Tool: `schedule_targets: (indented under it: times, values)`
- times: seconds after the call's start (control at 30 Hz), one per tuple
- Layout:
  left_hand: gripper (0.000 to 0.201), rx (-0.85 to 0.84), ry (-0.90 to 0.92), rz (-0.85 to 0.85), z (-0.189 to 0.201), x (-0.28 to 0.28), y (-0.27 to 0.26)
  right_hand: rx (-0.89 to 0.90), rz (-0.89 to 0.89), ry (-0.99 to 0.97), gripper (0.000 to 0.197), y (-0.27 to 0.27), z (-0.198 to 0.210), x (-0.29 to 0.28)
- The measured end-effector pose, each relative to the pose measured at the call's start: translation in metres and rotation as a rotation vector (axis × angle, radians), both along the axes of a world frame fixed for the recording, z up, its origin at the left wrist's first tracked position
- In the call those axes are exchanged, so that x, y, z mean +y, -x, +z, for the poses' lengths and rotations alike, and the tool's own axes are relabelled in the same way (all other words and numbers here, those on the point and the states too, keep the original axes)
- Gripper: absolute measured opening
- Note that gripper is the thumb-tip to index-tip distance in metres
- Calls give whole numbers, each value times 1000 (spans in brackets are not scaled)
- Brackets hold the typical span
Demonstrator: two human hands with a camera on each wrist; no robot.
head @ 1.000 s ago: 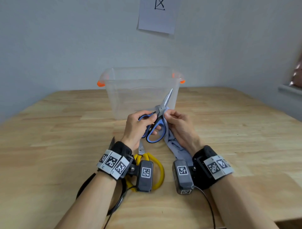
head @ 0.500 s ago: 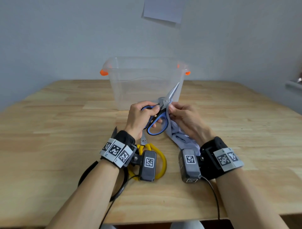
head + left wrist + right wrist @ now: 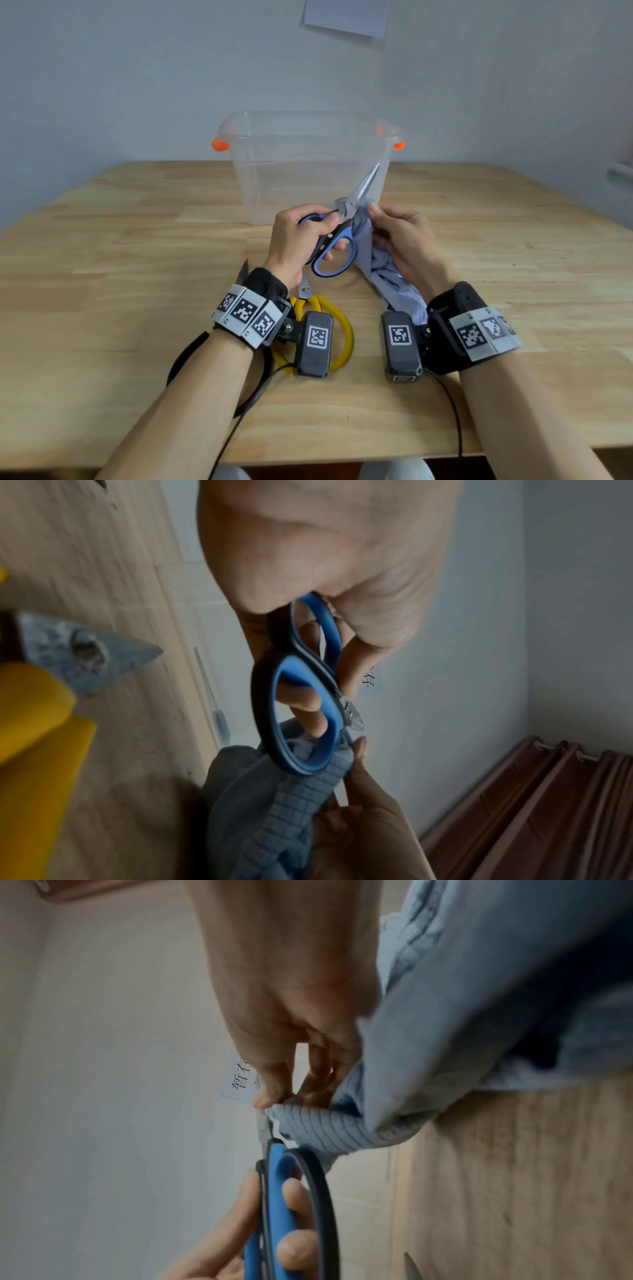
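- Setting: a plain indoor workroom, fitted out as a recording station.
- A bare pale wall (image 3: pixel 137 68) rose behind the far edge of a wooden table (image 3: pixel 102 308). One paper sheet (image 3: pixel 346 15) was stuck to it.
- A clear storage bin (image 3: pixel 308 164) stood near that far edge.
- Brown pleated curtains (image 3: pixel 548 804) hung at one side.
- Marker-tagged wrist cameras (image 3: pixel 315 342) were worn.

The left cuff (image 3: pixel 265 291) is a black fabric band behind the left grip (image 3: pixel 294 240), its rear edge ringed by white tiles (image 3: pixel 245 311) printed with black square codes. On the inner side of the left cuff a screwed bracket (image 3: pixel 289 327) carries a dark grey camera box (image 3: pixel 314 342) bearing one code, and a black cable (image 3: pixel 226 442) runs back from it. Right of the left cuff, the right cuff (image 3: pixel 457 308) repeats the same fittings.
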State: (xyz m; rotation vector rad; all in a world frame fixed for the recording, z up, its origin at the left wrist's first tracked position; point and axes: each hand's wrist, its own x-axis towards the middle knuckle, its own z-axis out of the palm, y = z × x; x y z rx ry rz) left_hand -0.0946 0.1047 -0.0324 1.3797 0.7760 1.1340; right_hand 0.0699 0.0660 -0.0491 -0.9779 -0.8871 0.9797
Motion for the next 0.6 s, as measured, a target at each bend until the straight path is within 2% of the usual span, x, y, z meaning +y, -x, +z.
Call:
schedule_targets:
  times: [0.3, 0.5, 0.6]
  values:
    - [3, -25, 16, 35, -1, 2, 1, 31, 186, 33, 26, -1, 10, -5]
    - [10, -8, 5, 26, -1, 1, 1, -114, 60, -8, 9, 8, 5, -4]
    - [10, -11, 3, 20, 0, 1, 1, -103, 62, -37, 14, 11, 3, -3]
